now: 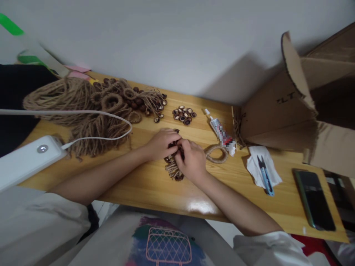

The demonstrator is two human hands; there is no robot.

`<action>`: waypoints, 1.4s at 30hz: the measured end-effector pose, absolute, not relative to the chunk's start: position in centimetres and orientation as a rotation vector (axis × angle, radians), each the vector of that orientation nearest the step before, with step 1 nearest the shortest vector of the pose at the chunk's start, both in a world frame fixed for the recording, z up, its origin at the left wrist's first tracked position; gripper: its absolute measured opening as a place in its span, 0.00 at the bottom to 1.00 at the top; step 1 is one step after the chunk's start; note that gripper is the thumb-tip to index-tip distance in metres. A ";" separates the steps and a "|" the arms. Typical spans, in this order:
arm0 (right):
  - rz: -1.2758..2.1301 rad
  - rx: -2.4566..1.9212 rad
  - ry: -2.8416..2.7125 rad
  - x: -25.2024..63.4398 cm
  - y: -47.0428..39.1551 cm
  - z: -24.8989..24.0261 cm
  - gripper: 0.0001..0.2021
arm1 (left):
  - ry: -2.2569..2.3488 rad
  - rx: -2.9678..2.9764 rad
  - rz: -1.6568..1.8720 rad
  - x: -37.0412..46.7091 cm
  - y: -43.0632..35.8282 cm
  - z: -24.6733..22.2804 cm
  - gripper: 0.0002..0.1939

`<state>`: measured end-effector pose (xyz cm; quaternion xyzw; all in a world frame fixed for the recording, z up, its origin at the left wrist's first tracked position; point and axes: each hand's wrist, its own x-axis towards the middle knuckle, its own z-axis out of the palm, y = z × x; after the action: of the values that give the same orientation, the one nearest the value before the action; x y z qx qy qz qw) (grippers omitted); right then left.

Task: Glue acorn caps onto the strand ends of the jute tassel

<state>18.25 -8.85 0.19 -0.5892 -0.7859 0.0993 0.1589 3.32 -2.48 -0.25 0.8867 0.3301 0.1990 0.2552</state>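
Near the middle of the wooden table, a small craft piece of twine and brown shell pieces (174, 170) lies under both hands. My left hand (163, 143) grips its upper left side with bent fingers. From the right, my right hand (192, 159) pinches the same piece, thumb and fingers together, covering much of it. A twine-wrapped ring (216, 161) rests just right of my right hand. Above the hands sits a small group of brown half shells with pale insides (184, 115). A glue tube (220, 130) with a white nozzle lies beyond the ring.
Twine bundles (62, 96) and twine rings (111, 102) spread across the left. A white power bank (30, 160) with a cable is nearer. At right are blue snips (265, 177) on white tissue (253, 164), a phone (314, 199) and a cardboard box (274, 122).
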 end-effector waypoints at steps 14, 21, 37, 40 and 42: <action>0.236 -1.651 -2.254 18.3 -8.8 0.1 0.10 | 0.896 2.414 0.529 3.3 -2.4 -0.3 0.06; 0.247 -1.661 -2.248 18.3 -8.8 0.1 0.10 | 0.891 2.416 0.531 3.3 -2.4 -0.4 0.06; 0.284 -1.679 -2.245 18.2 -8.8 0.1 0.10 | 0.904 2.408 0.510 3.3 -2.4 -0.4 0.06; 0.291 -1.685 -2.253 18.3 -8.8 0.1 0.10 | 0.908 2.408 0.511 3.3 -2.4 -0.4 0.06; 0.285 -1.681 -2.255 18.3 -8.8 0.1 0.10 | 0.902 2.408 0.511 3.3 -2.4 -0.5 0.05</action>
<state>18.27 -8.82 0.11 -0.5873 -0.7878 0.0995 0.1566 3.32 -2.45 -0.46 0.8877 0.3325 0.1883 0.2570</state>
